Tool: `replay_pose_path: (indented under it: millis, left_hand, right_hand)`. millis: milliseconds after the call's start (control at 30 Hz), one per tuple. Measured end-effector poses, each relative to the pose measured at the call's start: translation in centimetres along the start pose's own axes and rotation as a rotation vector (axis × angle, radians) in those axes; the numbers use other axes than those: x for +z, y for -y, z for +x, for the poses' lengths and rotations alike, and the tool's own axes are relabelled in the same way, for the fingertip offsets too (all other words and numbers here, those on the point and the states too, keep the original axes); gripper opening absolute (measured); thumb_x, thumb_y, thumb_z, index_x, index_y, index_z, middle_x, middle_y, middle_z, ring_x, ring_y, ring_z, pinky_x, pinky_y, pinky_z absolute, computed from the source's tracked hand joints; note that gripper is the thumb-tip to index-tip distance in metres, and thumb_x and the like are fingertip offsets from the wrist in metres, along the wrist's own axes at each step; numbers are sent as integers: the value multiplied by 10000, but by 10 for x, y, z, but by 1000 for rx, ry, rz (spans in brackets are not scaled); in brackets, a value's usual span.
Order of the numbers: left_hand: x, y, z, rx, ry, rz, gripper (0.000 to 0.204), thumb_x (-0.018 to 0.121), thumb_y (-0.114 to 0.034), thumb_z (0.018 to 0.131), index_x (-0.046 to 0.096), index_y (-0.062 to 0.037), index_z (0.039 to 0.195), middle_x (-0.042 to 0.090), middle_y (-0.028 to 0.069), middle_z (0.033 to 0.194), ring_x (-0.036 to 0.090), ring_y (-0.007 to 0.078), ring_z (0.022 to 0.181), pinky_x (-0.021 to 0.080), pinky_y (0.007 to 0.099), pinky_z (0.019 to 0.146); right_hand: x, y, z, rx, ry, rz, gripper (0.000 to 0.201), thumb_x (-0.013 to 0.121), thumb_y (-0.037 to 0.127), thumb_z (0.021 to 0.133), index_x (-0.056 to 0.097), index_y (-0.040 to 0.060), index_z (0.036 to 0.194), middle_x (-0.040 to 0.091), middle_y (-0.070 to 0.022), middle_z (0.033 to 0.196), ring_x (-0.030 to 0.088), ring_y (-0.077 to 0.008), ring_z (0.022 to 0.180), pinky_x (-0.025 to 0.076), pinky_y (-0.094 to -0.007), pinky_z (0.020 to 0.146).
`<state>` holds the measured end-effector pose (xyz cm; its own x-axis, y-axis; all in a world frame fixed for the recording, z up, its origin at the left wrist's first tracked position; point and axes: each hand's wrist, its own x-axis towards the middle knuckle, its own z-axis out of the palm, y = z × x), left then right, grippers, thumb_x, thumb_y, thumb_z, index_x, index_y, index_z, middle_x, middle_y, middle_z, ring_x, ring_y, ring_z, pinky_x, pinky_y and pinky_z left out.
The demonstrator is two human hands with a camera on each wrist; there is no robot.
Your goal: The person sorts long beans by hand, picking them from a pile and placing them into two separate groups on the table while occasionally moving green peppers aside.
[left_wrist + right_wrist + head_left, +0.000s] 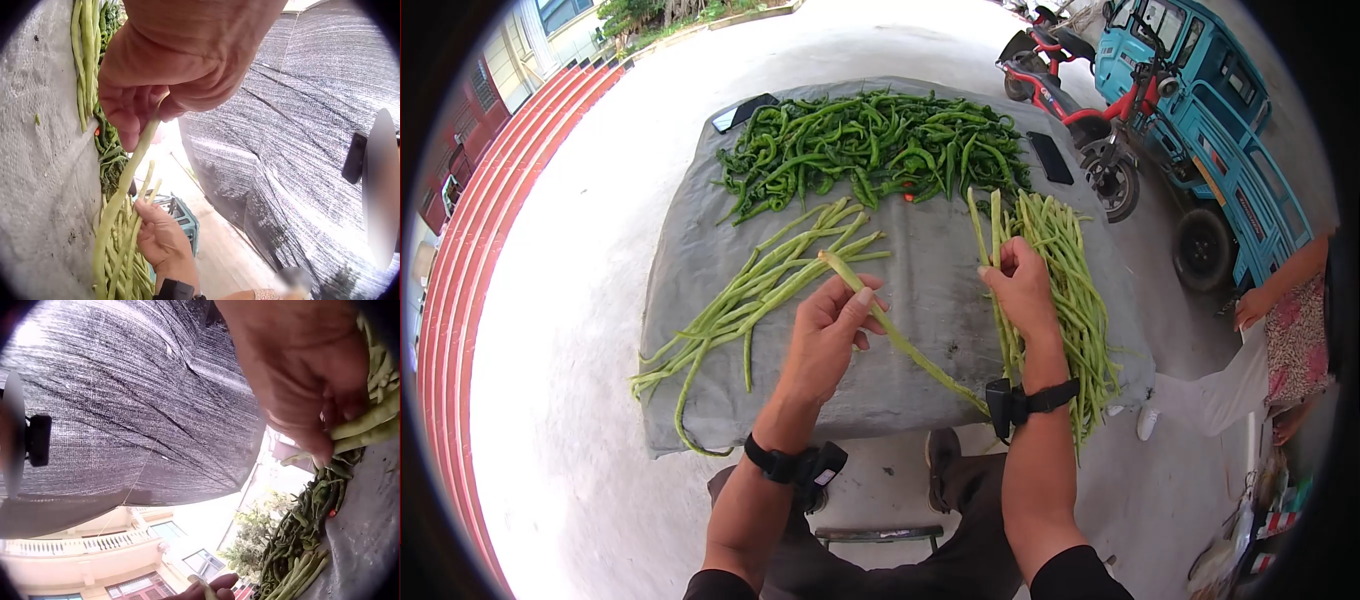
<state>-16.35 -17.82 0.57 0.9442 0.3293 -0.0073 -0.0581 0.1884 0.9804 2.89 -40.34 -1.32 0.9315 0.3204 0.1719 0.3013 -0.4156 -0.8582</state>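
Note:
One long green bean [920, 357] is pinched near its upper end between the thumb and fingers of my left hand [825, 330], and its lower end reaches the cloth's front edge. At the left side of the right-hand bean pile [1072, 290], my right hand [1025, 290] pinches a couple of long beans [375, 425]. A looser group of long beans [745, 300] lies on the left of the cloth. Green peppers [870, 145] are heaped across the back.
The grey cloth [900, 225] covers the table. One phone [1050, 158] lies beside the peppers at right, another [743, 113] at back left. A red bike [1090, 120] and blue three-wheeler [1220, 130] stand beyond; a person [1300, 320] is at right.

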Motion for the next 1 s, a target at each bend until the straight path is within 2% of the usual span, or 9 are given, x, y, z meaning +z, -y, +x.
replay_pose_path:
  millis: [33,233,367,500,700,1000]
  left_hand:
    - [0,0,0,1,-1,-4,316,606,-267,1109,673,-40,1319,731,31,1067,679,92,886,514,239,731]
    - [1,2,0,12,2,-24,319,600,-241,1109,650,-50,1359,733,27,1070,677,89,890,508,236,730]
    - [1,1,1,18,-6,-41,315,617,-229,1101,650,-54,1361,741,22,1054,681,79,869,502,232,717]
    - [4,1,3,49,-15,-67,317,640,-229,1092,653,-57,1358,746,21,1037,684,72,840,497,229,694]
    - [6,1,3,103,-27,-103,327,659,-230,1083,668,-47,1354,745,14,1017,668,63,820,491,225,676]
    - [6,-3,2,156,19,-81,298,684,-222,1068,692,-20,1287,720,-12,947,645,50,801,480,216,663]
  right_hand:
    - [-3,8,-2,-26,9,91,259,810,26,834,583,38,958,618,-4,822,582,-102,749,486,-293,706]
    - [-9,24,-7,-44,45,435,235,809,18,864,603,63,967,627,39,863,558,-58,762,475,-241,718]
    - [-7,39,-15,-45,221,577,259,833,37,865,617,76,1001,603,60,881,543,-41,792,461,-220,751]
    - [3,64,-27,-60,439,523,279,855,81,859,626,79,1017,594,66,895,548,-39,813,471,-228,766]
    - [26,66,-31,-101,652,488,263,840,103,869,638,68,1035,632,52,929,579,-52,833,492,-239,768]
    - [35,71,-35,-61,698,487,263,833,92,868,636,59,1040,655,32,904,600,-61,820,509,-256,744]
